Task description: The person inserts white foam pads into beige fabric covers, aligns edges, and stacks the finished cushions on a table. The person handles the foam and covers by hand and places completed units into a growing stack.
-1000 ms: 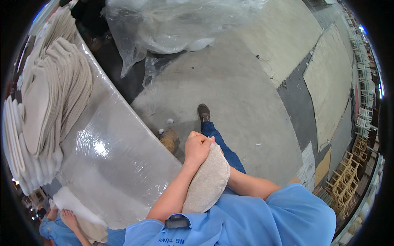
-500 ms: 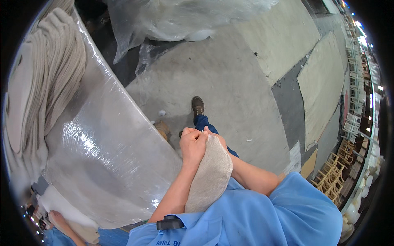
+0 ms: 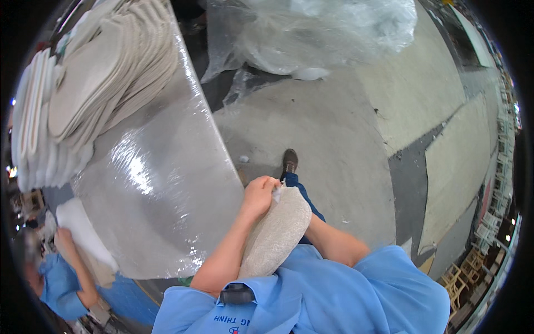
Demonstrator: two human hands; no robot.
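I hold a beige, rounded fabric cushion pad (image 3: 276, 234) against my chest. My left hand (image 3: 258, 195) grips its top edge, fingers closed around the fabric. My right hand is hidden behind the pad; only my right forearm (image 3: 334, 242) shows, reaching in under it. To my left stands a table covered in shiny clear plastic sheet (image 3: 161, 189). At its far end lie stacks of similar beige pads (image 3: 94, 94).
A large heap of crumpled clear plastic (image 3: 311, 33) lies on the concrete floor (image 3: 345, 133) ahead. My shoe (image 3: 289, 161) steps forward. At the lower left another person in blue (image 3: 61, 278) handles a white pad (image 3: 80, 228). Stacked wooden chairs (image 3: 473, 267) stand at the right.
The view has swung right and closer to the table. The pad has stayed against my chest with my left hand on its top edge.
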